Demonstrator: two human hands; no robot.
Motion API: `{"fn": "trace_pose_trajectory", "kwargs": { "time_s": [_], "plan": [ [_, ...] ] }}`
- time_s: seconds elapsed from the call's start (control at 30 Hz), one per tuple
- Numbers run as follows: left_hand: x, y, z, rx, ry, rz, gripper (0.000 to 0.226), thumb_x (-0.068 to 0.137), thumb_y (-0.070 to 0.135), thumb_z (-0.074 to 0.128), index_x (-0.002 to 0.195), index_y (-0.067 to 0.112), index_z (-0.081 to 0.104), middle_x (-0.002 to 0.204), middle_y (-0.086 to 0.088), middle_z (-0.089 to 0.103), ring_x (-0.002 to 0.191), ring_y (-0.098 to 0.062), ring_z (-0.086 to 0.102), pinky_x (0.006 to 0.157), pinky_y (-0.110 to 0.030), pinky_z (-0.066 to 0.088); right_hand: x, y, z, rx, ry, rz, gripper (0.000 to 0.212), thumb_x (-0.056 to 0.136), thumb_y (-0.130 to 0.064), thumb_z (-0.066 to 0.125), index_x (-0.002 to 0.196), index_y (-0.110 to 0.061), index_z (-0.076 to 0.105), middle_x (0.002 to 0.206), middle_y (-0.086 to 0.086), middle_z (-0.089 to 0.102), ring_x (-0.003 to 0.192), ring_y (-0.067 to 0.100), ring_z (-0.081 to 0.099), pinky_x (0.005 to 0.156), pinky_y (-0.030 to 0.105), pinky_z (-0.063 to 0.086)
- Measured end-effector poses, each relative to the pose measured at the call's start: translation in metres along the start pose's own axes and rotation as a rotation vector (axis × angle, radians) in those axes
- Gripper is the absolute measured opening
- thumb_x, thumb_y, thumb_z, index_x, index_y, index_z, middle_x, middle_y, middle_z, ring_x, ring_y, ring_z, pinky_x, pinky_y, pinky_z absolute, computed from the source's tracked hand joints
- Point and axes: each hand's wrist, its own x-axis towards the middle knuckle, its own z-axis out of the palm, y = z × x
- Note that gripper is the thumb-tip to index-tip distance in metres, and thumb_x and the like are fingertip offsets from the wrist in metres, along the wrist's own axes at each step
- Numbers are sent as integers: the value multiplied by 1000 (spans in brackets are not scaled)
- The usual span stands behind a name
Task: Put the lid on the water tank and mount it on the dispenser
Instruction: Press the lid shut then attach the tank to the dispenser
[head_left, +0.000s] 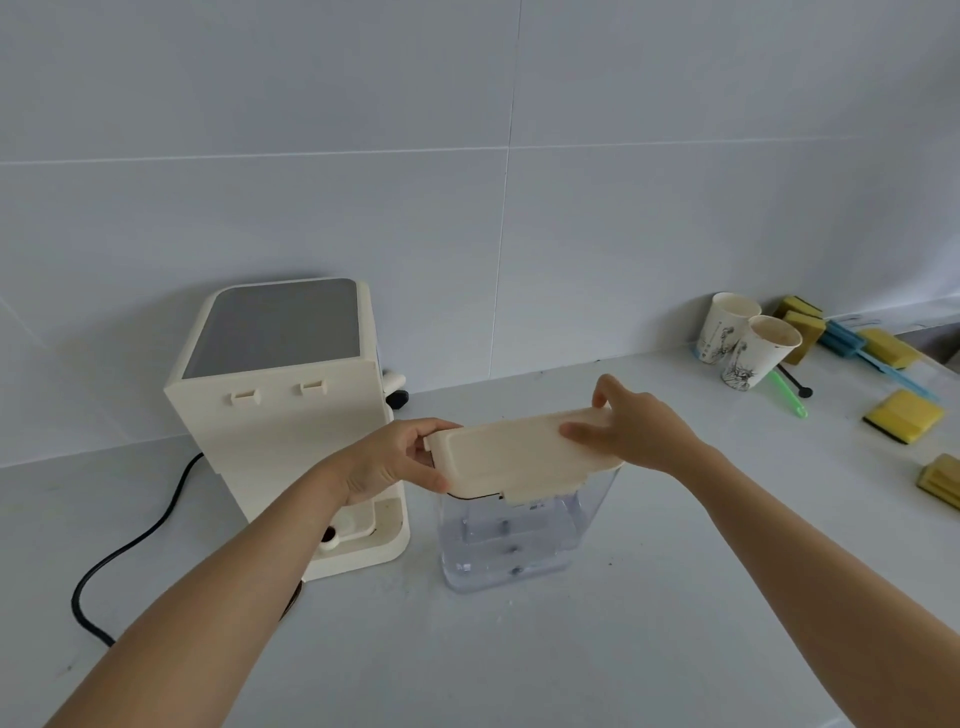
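— White countertop (519, 649) carrying everything, tiled wall (467, 156) backing it. Standing at left, turned rear-side out: cream dispenser (280, 415), two hook slots showing high on the back panel, empty base tray waiting low beside the tank. Black cord (130, 545) trailing off its left side.

— And sitting just right of that tray?

— Clear water tank (514, 535), upright on the counter, near the dispenser but not mounted. Probably parked there for a short lift across afterwards.

— Holding what above it?

— Cream lid (519, 452), lying across the tank's open top, seemingly not pressed home: left edge looking slightly raised, a dark gap showing under the front.

— Gripping how?

— Left hand (389, 462) pinching the lid's left end, thumb under, fingers over. Right hand (634, 431) clasping the right end, thumb laid on top, fingers curled behind. Taking both ends likely for keeping the lid level over the rim.

— Anything else around?

— Far right, well apart: two paper cups (743, 343), yellow sponges (901, 415), a green stick (789, 395).
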Motion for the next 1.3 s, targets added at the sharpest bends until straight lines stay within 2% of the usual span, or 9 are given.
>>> {"fn": "trace_pose_trajectory", "kwargs": {
  "time_s": [0.2, 0.3, 0.43, 0.6, 0.77, 0.97, 1.1, 1.2, 1.3],
  "plan": [
    [2, -3, -2, -54, -36, 12, 67, 40, 18, 79, 103, 27, 59, 99, 3, 64, 86, -5, 66, 76, -17, 54, -8, 2, 0, 2, 4, 9, 47, 76, -57, 54, 92, -15, 38, 67, 0, 49, 62, 24, 54, 56, 31, 39],
    [1, -7, -1, -53, -63, -5, 84, 28, 39, 90, 105, 27, 57, 98, 10, 68, 91, -1, 65, 77, -14, 53, -11, 5, 1, 4, 7, -4, 45, 78, -57, 50, 97, -17, 39, 66, 0, 50, 60, 21, 53, 54, 30, 38],
    [-6, -13, 6, 31, -115, -61, 100, 30, 52, 87, 118, 37, 43, 122, 21, 51, 113, 13, 47, 90, -9, 42, -15, 20, 6, 164, -93, -51, 58, 79, -51, 53, 125, -20, 36, 97, 8, 55, 80, 27, 58, 72, 33, 45],
    [-11, -30, 26, 86, 16, -78, 99, 55, 23, 80, 130, 42, 18, 132, 20, 35, 132, -3, 26, 109, -31, 18, -23, 41, 20, 408, -256, -95, 91, 79, -26, 64, 143, -25, 0, 122, 0, 41, 94, 15, 55, 81, 23, 43],
    [-10, -46, 41, 65, 129, -40, 111, 54, 25, 79, 139, 37, 10, 132, 22, 34, 131, -1, 22, 107, -26, 14, -23, 51, 43, 566, -272, -113, 91, 73, -17, 72, 140, -28, 11, 133, -1, 39, 113, 18, 47, 96, 31, 42],
    [-11, -53, 51, 95, 242, -65, 103, 53, 31, 78, 133, 42, 13, 135, 11, 30, 124, -1, 22, 100, -24, 20, -19, 54, 66, 552, -252, -44, 92, 68, -14, 76, 139, -22, 19, 120, -6, 43, 111, 16, 43, 92, 27, 34],
    [-10, -52, 58, 152, 295, -74, 105, 66, 20, 80, 141, 29, 7, 147, 3, 26, 132, -10, 25, 98, -23, 23, -17, 55, 75, 556, -270, -15, 97, 65, -14, 78, 141, -21, 17, 134, -3, 39, 119, 17, 39, 103, 35, 37],
    [-9, -46, 67, 209, 340, -61, 102, 70, 14, 76, 142, 23, 4, 137, 8, 30, 131, -11, 27, 94, -16, 24, -17, 54, 80, 577, -285, -25, 98, 66, -10, 77, 141, -20, 16, 142, -1, 35, 129, 21, 36, 103, 34, 33],
    [-8, -42, 72, 291, 393, -48, 96, 72, 14, 74, 140, 18, 7, 123, 13, 32, 121, -10, 35, 89, -17, 28, -16, 50, 82, 620, -257, -29, 94, 66, -4, 76, 139, -18, 19, 131, -3, 38, 132, 23, 34, 103, 31, 31]
  ]
}}
